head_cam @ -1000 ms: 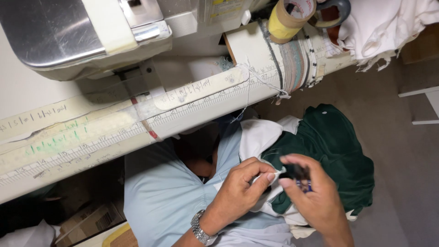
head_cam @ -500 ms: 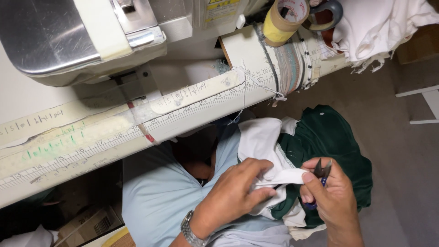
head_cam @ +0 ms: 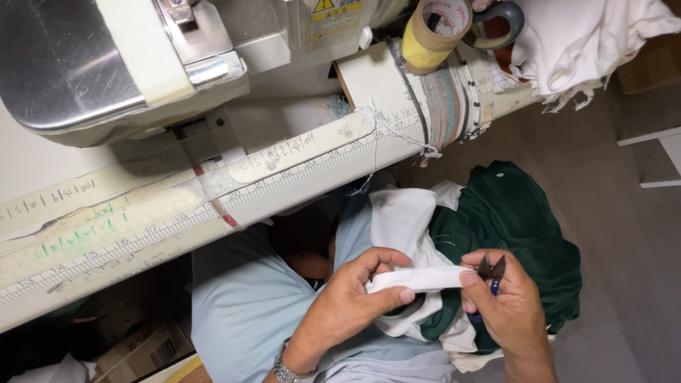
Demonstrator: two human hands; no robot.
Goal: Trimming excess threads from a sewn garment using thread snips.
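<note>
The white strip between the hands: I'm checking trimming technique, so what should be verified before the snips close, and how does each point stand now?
1. White strip held at both ends: ok, left hand pinches one end, right hand the other.
2. Strip taut and flat: ok, it runs straight between the hands.
3. Thread snips open: ok, blades spread in a V.
4. Blades on the strip: not ok, they point up beside its end.
5. Fingertips away from the blades: cannot tell, the right thumb lies close.
6. Green garment out of the cut: ok, it lies below on the lap.
</note>
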